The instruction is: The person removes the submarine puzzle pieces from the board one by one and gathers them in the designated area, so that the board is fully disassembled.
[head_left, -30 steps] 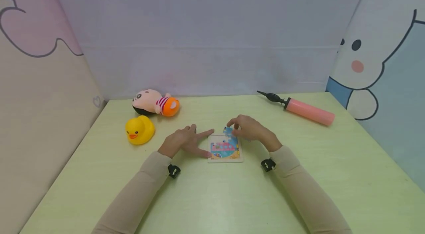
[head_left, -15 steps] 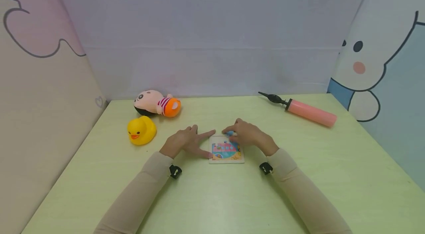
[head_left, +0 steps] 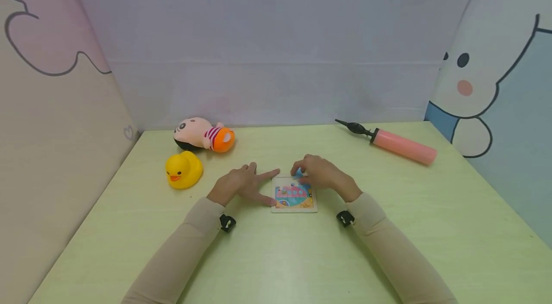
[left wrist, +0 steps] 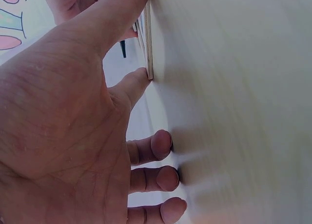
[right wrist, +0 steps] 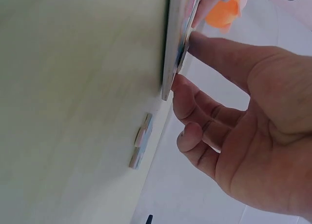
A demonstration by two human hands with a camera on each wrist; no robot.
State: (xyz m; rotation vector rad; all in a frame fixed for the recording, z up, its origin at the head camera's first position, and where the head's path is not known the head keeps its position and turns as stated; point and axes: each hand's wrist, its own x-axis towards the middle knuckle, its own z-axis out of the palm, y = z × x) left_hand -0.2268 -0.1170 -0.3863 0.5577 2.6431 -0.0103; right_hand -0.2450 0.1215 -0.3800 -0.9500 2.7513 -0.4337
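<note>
A wooden jigsaw board lies on the table, its print too small to read. The right hand pinches a blue puzzle piece at the board's far edge; the left hand, fingers spread, touches its left side. Leftward sits a rubber duck.

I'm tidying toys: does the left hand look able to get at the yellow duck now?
Probably yes: nothing shows between the left hand and the yellow duck, though the hand would have to leave the puzzle it touches.
</note>
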